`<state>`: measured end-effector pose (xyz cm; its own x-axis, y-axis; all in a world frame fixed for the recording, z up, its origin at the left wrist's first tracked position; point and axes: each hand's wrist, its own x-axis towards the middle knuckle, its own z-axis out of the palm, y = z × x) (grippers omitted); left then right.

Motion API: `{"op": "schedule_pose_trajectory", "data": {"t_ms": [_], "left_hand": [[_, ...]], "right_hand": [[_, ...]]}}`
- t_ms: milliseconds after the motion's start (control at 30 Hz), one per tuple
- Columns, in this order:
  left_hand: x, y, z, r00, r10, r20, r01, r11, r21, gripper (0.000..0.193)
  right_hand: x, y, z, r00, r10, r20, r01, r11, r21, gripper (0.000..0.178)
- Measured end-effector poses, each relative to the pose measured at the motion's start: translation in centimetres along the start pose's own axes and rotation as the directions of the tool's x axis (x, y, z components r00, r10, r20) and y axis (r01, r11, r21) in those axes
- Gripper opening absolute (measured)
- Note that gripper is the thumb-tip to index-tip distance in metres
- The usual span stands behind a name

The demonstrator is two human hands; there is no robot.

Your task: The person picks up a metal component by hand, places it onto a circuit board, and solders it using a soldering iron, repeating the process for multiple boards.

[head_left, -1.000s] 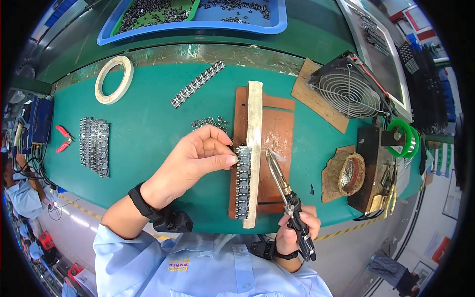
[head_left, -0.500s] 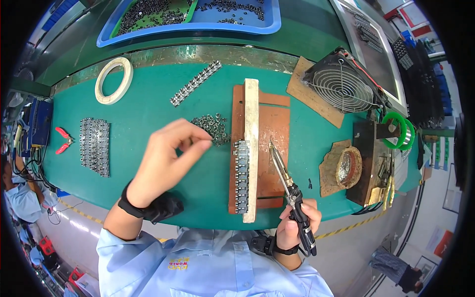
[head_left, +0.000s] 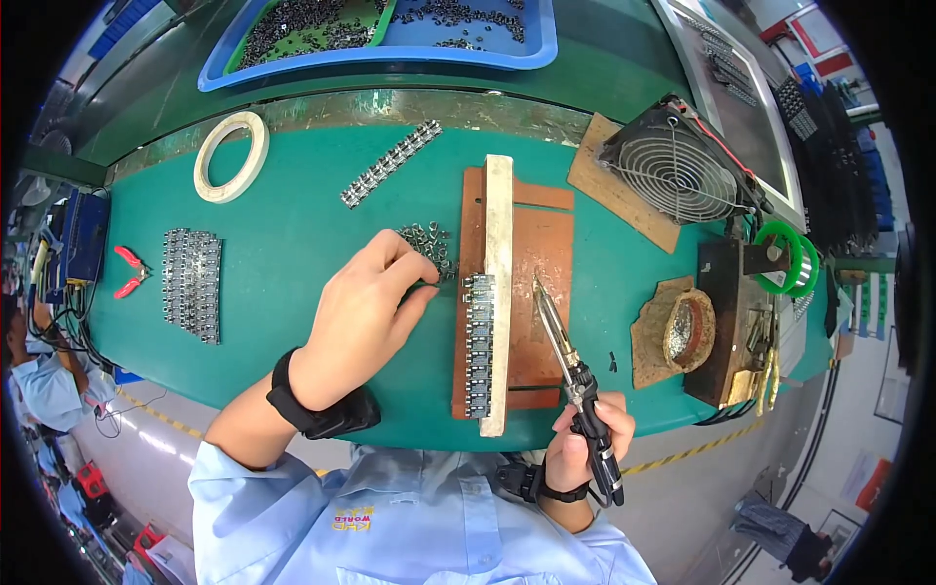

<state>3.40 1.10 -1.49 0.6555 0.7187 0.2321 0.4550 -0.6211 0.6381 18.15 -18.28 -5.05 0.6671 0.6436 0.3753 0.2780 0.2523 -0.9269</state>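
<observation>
My left hand (head_left: 366,317) hovers at the near edge of a pile of small metal parts (head_left: 424,242). Its thumb and forefinger are brought together in a pinch; whatever lies between them is too small to make out. A soldering iron (head_left: 582,390) is gripped by the handle in my right hand (head_left: 595,444), its tip pointing away from me over a brown board (head_left: 541,244). Between the hands, a row of small circuit boards (head_left: 478,346) lies along the left side of a pale bar (head_left: 497,214) on that board.
Left on the green mat are red-handled cutters (head_left: 130,273), a panel of circuit boards (head_left: 190,288) and a tape roll (head_left: 232,156). Another strip (head_left: 390,164) lies farther back. To the right stand a fan (head_left: 673,171), a round dish (head_left: 688,330) and a green solder spool (head_left: 783,258). A blue tray (head_left: 468,57) holds small parts.
My left hand has moved right and slightly nearer, its pinched fingertips now closer to the row of circuit boards. My right hand and the soldering iron have hardly moved.
</observation>
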Motion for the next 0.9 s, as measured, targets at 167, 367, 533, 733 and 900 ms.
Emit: {"op": "schedule_pose_trajectory", "data": {"t_ms": [167, 367, 533, 733, 900], "left_hand": [[0.0, 0.5, -0.4, 0.996, -0.085, -0.003, 0.085, 0.992, -0.090, 0.011], [-0.3, 0.6, -1.3, 0.909, -0.330, 0.255, 0.417, 0.737, -0.532, 0.005], [-0.3, 0.4, -1.3, 0.811, -0.316, 0.493, 0.584, 0.382, -0.716, 0.005], [-0.1, 1.3, -0.9, 0.819, -0.378, 0.432, 0.551, 0.305, -0.777, 0.008], [-0.1, 0.6, -0.9, 0.773, -0.341, 0.535, 0.633, 0.360, -0.685, 0.008]], "right_hand": [[-0.1, 0.2, -0.3, 1.000, -0.006, 0.016, 0.006, 1.000, -0.010, 0.045], [-0.1, 0.6, -0.8, 0.999, -0.020, 0.031, 0.021, 1.000, -0.018, 0.044], [0.0, 0.4, -0.9, 0.999, -0.009, 0.052, 0.010, 1.000, -0.003, 0.041], [0.3, -0.1, -0.7, 0.998, 0.024, 0.063, -0.028, 0.997, 0.078, 0.038], [0.1, 0.0, -0.9, 0.997, 0.034, 0.071, -0.041, 0.994, 0.100, 0.038]]}}
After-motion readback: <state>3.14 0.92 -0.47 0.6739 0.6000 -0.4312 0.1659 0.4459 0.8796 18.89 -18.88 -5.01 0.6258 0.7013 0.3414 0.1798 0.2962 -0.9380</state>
